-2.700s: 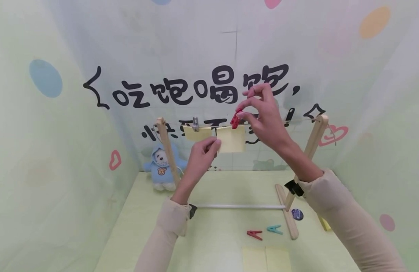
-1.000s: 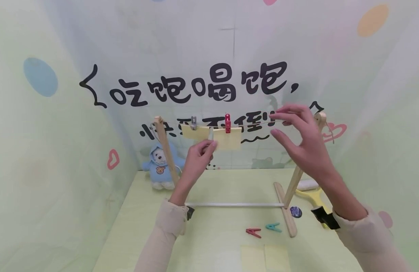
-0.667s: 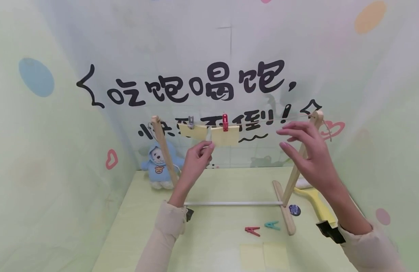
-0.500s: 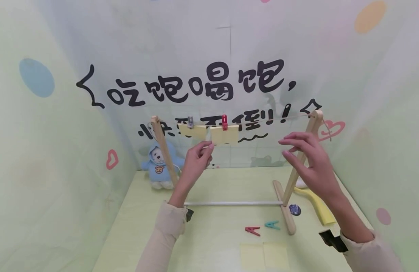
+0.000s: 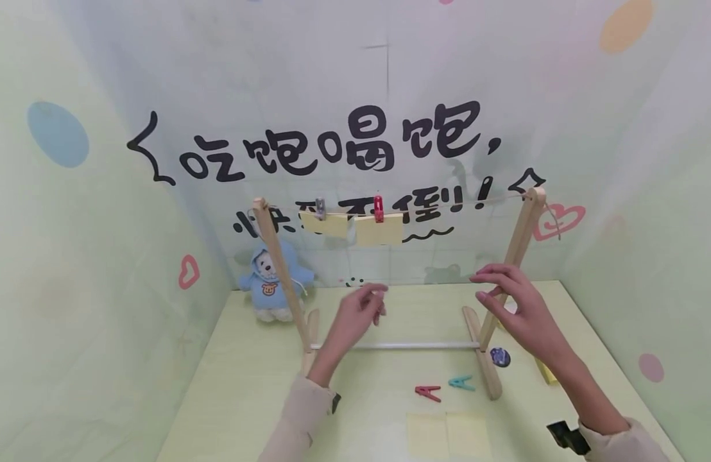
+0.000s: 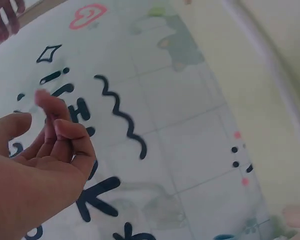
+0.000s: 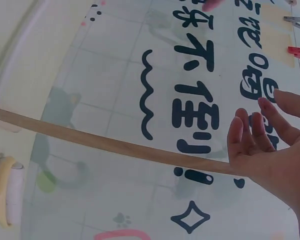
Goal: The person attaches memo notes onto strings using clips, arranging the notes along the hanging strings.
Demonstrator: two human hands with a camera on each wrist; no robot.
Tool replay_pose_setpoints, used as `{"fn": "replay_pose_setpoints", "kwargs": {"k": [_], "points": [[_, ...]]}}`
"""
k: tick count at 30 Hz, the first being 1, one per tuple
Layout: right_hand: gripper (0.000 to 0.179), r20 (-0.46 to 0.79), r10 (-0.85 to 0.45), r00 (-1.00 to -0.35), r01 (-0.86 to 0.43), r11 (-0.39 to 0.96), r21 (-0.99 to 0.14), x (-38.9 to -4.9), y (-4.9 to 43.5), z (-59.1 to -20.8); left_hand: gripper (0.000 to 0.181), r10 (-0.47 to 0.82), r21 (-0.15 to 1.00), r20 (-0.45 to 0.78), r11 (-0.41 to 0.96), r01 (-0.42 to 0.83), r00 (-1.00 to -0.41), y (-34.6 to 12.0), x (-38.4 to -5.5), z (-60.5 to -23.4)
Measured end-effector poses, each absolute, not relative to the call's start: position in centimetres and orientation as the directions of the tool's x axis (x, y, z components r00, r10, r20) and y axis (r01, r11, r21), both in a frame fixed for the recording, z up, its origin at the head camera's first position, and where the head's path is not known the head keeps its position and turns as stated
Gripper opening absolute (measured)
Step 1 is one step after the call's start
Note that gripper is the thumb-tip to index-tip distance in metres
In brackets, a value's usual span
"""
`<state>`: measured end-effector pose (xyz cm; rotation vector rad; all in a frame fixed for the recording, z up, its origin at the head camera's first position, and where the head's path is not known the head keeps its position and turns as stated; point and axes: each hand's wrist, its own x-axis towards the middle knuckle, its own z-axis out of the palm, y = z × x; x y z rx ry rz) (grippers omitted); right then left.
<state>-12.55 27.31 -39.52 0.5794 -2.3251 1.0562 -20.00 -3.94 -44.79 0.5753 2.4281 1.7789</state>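
Note:
Two pale yellow paper notes hang from a thin string between wooden posts in the head view. A grey clothespin (image 5: 320, 208) clips the left note (image 5: 326, 225), and a red clothespin (image 5: 379, 209) clips the right note (image 5: 380, 231). My left hand (image 5: 355, 316) hovers below the notes, fingers loosely curled around nothing. Near the right post (image 5: 523, 234), my right hand (image 5: 523, 311) is raised with relaxed fingers and holds nothing. On the table lie another red clothespin (image 5: 428, 393), a teal clothespin (image 5: 462, 383) and two more yellow notes (image 5: 427, 435) side by side.
A white rod (image 5: 402, 346) joins the feet of the wooden stand. Behind the left post sits a plush toy (image 5: 270, 289) in blue. A dark round disc (image 5: 500, 357) lies beside the right foot, and a yellow-handled roller (image 7: 9, 192) lies farther right.
The right hand let go of the red clothespin, which stays clipped on the note, then moved right and down. The left hand released the note's edge and dropped below it.

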Motion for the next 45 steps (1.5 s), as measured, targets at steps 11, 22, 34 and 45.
{"fn": "replay_pose_setpoints", "kwargs": {"k": [11,22,34,45], "points": [[0.03,0.532,-0.155,-0.833,-0.516,0.566,-0.643,-11.2,27.5,-45.4,0.059,0.482,0.703,0.123,0.574,0.419,-0.867,-1.8,-13.1,-60.8],[0.024,0.485,-0.3,-0.822,-0.566,0.534,-0.628,-11.3,26.7,-55.4,0.06,0.444,0.725,-0.024,0.624,0.29,-0.896,-1.4,-8.9,-62.5],[0.038,0.251,-0.29,-0.924,-0.37,0.844,-0.388,-9.9,21.4,-60.0,0.056,0.467,0.649,0.017,0.667,0.365,-0.884,-1.1,-9.3,-62.9],[0.037,0.31,-0.256,-0.916,-0.341,0.902,-0.265,-9.2,21.0,-60.8,0.046,0.465,0.66,0.073,0.64,0.392,-0.882,-1.6,-9.1,-64.0]]}}
